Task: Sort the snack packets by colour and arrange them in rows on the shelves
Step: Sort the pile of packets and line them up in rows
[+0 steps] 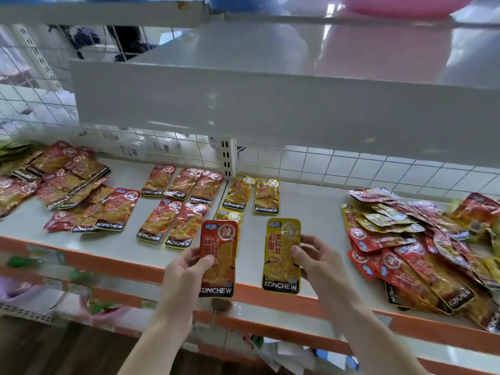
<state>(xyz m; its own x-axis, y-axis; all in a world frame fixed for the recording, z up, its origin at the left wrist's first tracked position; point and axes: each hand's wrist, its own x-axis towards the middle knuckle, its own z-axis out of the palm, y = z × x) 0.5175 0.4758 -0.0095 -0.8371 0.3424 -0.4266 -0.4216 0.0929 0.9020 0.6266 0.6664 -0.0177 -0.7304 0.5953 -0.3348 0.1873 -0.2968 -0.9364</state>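
Note:
My left hand [184, 272] grips a red snack packet [219, 255] upright above the shelf's front edge. My right hand [316, 261] pinches a yellow snack packet [282, 253] beside it. On the white shelf [305, 212], several red packets [176, 204] lie in two rows left of centre. Two yellow packets [253, 193] lie side by side behind my hands, and a third yellow packet [230, 215] shows partly behind the red one I hold. A mixed heap of red and yellow packets [422, 244] fills the right end.
A loose pile of red packets [70, 190] lies at the shelf's left end. The shelf's orange front lip [270, 296] runs below my hands. A white upper shelf [270, 104] overhangs, a wire grid [162, 147] backs the shelf, and a lower shelf [54, 280] holds blurred goods.

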